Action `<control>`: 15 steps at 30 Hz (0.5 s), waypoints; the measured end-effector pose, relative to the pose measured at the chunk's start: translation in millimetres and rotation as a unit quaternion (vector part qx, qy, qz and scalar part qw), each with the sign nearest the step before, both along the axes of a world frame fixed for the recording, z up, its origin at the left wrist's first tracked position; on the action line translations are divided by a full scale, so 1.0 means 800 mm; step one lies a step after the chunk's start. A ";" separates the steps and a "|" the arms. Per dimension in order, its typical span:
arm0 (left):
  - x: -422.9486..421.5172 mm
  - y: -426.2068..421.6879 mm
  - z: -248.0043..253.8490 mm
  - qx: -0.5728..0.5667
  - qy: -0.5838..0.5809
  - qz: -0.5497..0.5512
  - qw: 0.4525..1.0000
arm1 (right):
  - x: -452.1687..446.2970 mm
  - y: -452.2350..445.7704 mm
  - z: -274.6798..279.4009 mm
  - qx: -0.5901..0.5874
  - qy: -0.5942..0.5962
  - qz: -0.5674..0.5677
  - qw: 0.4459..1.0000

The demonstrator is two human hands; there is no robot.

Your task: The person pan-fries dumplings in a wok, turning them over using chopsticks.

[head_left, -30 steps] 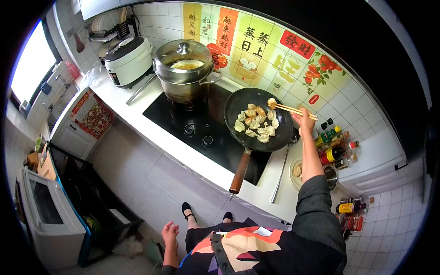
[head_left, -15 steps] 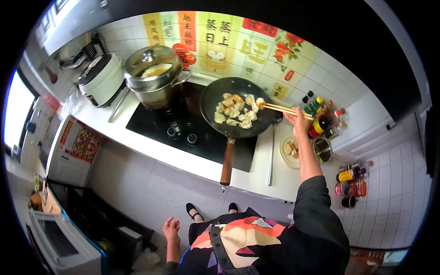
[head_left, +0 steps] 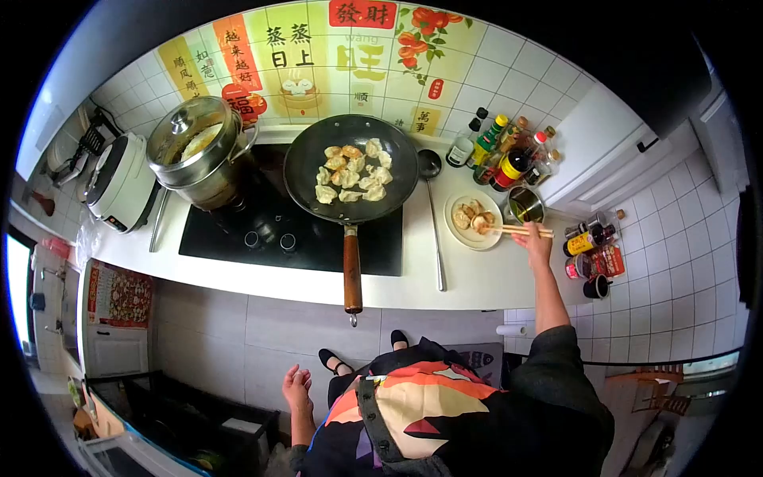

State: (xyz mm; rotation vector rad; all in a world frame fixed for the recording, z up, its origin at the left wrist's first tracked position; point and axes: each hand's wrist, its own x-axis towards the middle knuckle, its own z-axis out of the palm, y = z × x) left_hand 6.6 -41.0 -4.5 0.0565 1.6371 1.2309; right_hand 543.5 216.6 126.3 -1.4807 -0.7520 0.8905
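Observation:
My right hand (head_left: 537, 242) is closed around a pair of wooden chopsticks (head_left: 509, 229). Their tips are at a browned dumpling (head_left: 482, 223) over the cream plate (head_left: 474, 241), where a few other dumplings (head_left: 462, 213) lie. Whether the tips still pinch that dumpling is too small to tell. To the left, the dark wok (head_left: 310, 201) holds several pan-fried dumplings (head_left: 350, 178), some golden, and its wooden handle (head_left: 352, 270) points toward me. My left hand (head_left: 296, 387) hangs beside my body with loosely bent fingers and nothing in it.
A ladle (head_left: 439, 238) lies between the wok and plate. Behind the plate stand several sauce bottles (head_left: 509, 163) and a metal cup (head_left: 525, 203). A lidded steamer pot (head_left: 195, 151) sits on the black cooktop (head_left: 214, 230), with a white rice cooker (head_left: 119, 187) farther left.
My right hand has moved the chopsticks from the wok's right edge to the plate, bringing a dumpling over. My view has swung to the right. My left hand stays low by my side.

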 end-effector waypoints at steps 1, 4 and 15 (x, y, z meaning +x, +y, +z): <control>0.001 0.003 0.000 -0.002 0.000 -0.005 1.000 | 0.002 -0.007 -0.005 -0.017 -0.009 0.011 1.000; 0.005 0.009 -0.003 -0.005 0.000 -0.014 1.000 | -0.003 -0.013 -0.019 -0.057 -0.016 0.015 0.998; 0.005 0.011 -0.001 0.003 0.004 0.002 1.000 | -0.031 0.022 0.001 -0.088 0.015 0.080 0.993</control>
